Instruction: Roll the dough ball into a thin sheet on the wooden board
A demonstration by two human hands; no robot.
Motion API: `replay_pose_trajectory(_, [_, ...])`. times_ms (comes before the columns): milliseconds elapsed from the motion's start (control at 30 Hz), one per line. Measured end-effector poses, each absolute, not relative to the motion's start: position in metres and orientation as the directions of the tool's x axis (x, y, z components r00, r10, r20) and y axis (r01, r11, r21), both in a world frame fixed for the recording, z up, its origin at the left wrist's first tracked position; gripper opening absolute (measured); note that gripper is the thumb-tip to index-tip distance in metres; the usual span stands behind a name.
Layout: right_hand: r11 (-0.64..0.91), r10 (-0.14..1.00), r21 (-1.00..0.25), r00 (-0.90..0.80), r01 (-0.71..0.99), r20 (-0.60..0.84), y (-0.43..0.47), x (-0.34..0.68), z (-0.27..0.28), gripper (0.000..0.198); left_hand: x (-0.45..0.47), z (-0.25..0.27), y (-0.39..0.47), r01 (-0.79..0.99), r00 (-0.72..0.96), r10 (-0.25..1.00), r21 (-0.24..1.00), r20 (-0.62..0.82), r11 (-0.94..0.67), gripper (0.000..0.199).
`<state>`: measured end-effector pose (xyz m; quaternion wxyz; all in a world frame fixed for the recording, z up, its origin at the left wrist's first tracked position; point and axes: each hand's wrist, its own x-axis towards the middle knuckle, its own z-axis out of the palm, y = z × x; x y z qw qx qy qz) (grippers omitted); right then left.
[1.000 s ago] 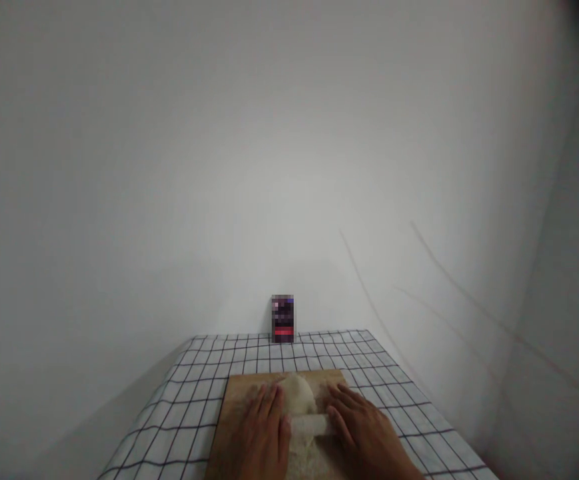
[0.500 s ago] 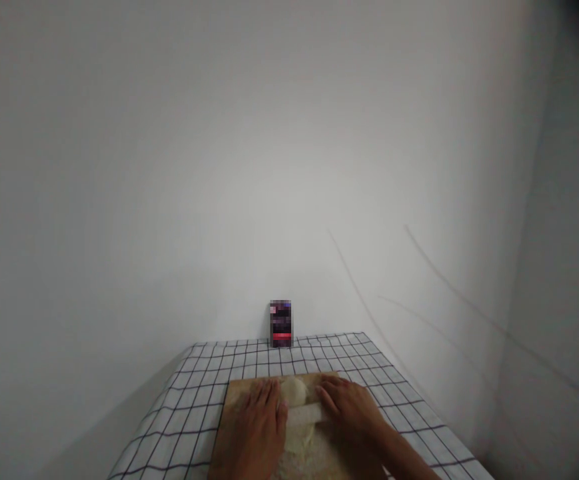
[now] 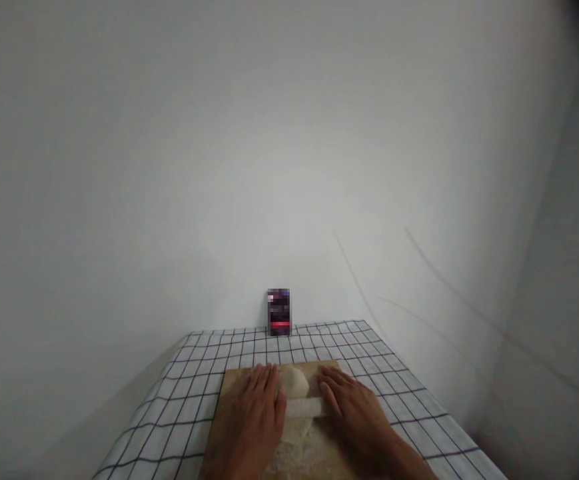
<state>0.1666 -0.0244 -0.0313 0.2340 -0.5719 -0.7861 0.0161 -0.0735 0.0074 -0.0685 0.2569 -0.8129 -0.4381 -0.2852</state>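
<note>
A pale rolling pin [image 3: 304, 407] lies crosswise on a wooden board [image 3: 214, 433]. My left hand [image 3: 259, 407] rests flat over its left end, fingers stretched forward and the thumb alongside. Over the right end lies my right hand [image 3: 352, 400], also with fingers extended rather than wrapped around the pin. Both palms hide the pin's ends. Just beyond the pin, between my hands, bulges a smooth, whitish lump of dough [image 3: 294, 381]. Pale flour [image 3: 294, 453] dusts the board on the near side; I cannot tell whether some dough lies flat there.
The board lies on a table covered with a white, dark-checked cloth [image 3: 169, 413]. At the table's far edge a small, dark, pixelated upright object [image 3: 280, 312] leans against the white wall [image 3: 279, 167]. Another wall meets it on the right.
The table and board appear slightly higher in view. The dough lump shows more fully beyond the pin, and the pin has shifted slightly toward me relative to the board. Both hands stay on it.
</note>
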Motion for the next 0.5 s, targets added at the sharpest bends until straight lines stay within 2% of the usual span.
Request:
replay_pose_trajectory(267, [0.424,0.853,-0.274,-0.279,0.863,0.44,-0.057,0.17,-0.051,0.043,-0.089,-0.063,-0.035,0.809,0.541,0.516,-0.243,0.664,-0.535,0.05])
replay_pose_trajectory(500, [0.389,0.895,-0.28,-0.288,0.878,0.341,-0.037,0.171,-0.033,0.048,-0.078,-0.056,-0.022,0.835,0.503,0.589,-0.181,0.632,-0.519,0.046])
